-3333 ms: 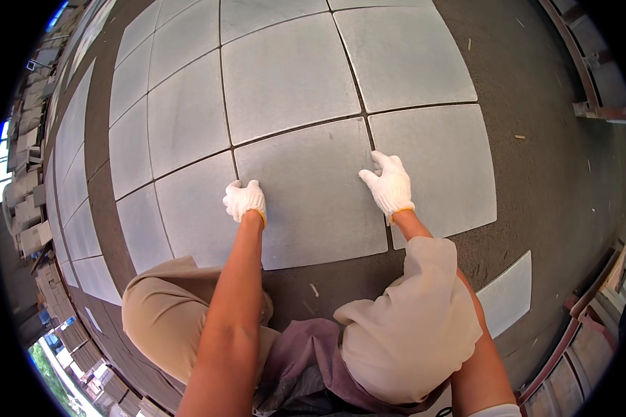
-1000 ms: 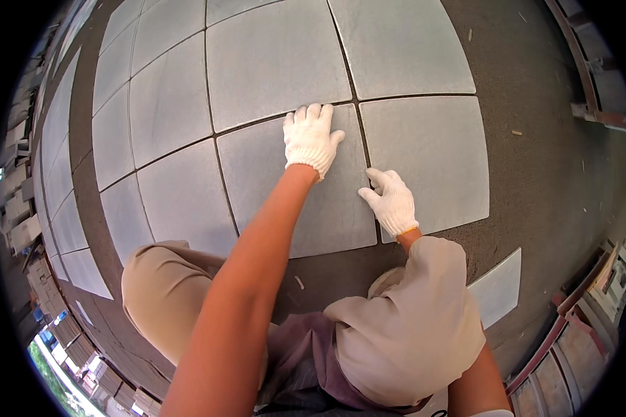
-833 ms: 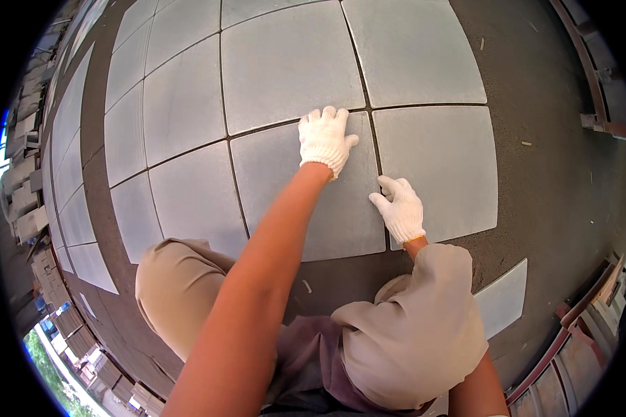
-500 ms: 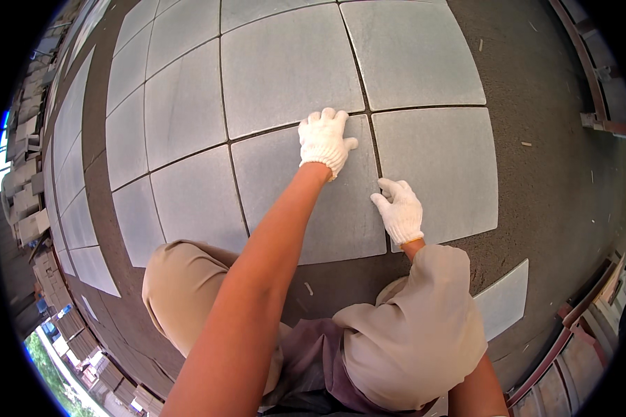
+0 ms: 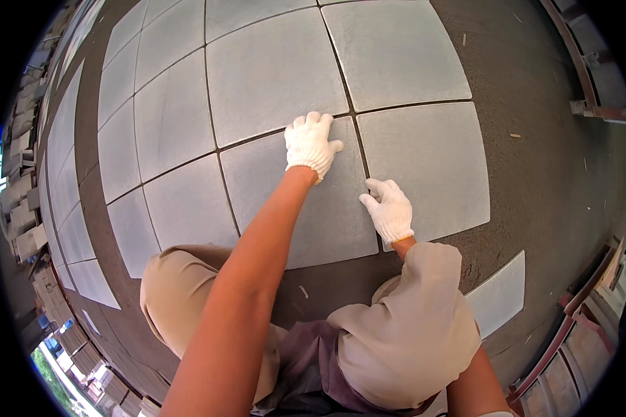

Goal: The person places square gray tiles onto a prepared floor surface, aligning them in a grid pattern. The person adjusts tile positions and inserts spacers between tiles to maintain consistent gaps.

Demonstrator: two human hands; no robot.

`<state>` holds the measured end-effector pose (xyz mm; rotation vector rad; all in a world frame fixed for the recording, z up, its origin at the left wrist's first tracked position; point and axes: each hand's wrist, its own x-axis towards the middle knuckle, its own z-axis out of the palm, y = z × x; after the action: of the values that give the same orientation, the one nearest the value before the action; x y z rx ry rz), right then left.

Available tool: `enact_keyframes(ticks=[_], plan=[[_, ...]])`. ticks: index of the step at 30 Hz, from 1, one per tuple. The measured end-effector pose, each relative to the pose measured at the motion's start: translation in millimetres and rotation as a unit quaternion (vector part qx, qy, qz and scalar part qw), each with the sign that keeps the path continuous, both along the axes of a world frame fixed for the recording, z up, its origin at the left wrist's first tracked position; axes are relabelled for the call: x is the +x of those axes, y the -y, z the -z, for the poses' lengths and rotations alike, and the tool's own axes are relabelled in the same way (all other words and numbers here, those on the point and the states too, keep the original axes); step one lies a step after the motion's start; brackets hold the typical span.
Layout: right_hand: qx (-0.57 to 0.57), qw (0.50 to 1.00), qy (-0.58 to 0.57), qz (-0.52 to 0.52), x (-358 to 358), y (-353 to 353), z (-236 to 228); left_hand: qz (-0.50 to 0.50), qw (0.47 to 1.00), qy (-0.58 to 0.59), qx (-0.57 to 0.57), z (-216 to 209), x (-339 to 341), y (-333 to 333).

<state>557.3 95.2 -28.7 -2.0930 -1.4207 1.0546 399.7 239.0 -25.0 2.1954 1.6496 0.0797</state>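
My left hand (image 5: 310, 146), in a white knitted glove, lies flat on a grey square slab (image 5: 320, 226) with the fingers spread. Its fingertips reach the seam between this slab and the farther one (image 5: 275, 73). Also in a white glove, my right hand (image 5: 391, 210) rests by the joint between the near slab and its right-hand neighbour (image 5: 428, 170). Thumb and index finger stand apart at that joint, with nothing visible between them. The other right fingers are partly hidden. Both knees are bent close to the near edge of the slabs.
More slabs (image 5: 170, 118) continue in rows to the left and away, with narrow dark gaps. Another slab (image 5: 499, 295) lies on the dark floor (image 5: 535, 187) beside my right knee. Metal frames (image 5: 584, 111) stand at the right, and stacked blocks (image 5: 31, 240) at the far left.
The whole scene has shifted slightly left in the picture. Both hands keep the same places on the slabs.
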Motion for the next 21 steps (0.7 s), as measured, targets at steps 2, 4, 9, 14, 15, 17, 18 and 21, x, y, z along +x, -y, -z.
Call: enact_keyframes(ticks=[2, 4, 9, 14, 15, 17, 18, 21], plan=[[-0.005, 1.0, -0.002, -0.014, 4, 1, -1, -0.003, 1.0, 0.005, 0.001, -1, 2, 1], [-0.024, 0.997, -0.078, 0.014, 12, 5, -4, -0.013, 1.0, -0.002, -0.001, -3, 9, 3], [0.065, 0.977, 0.085, 0.183, 70, 29, -5, 0.036, 0.995, 0.051, 0.077, 7, 25, 19], [-0.03, 0.883, 0.325, 0.338, 188, 75, -6, 0.049, 0.99, 0.067, 0.113, 12, 43, 42], [-0.047, 0.894, 0.309, 0.32, 201, 81, -6, 0.045, 0.991, 0.065, 0.106, 11, 45, 45], [-0.081, 0.916, 0.274, 0.282, 218, 91, -2, 0.039, 0.994, 0.066, 0.08, 10, 48, 47], [-0.071, 0.921, 0.245, 0.294, 221, 93, 1, 0.036, 0.993, 0.07, 0.083, 10, 50, 48], [-0.039, 0.924, 0.225, 0.308, 220, 94, 12, 0.027, 0.993, 0.074, 0.088, 10, 52, 52]])
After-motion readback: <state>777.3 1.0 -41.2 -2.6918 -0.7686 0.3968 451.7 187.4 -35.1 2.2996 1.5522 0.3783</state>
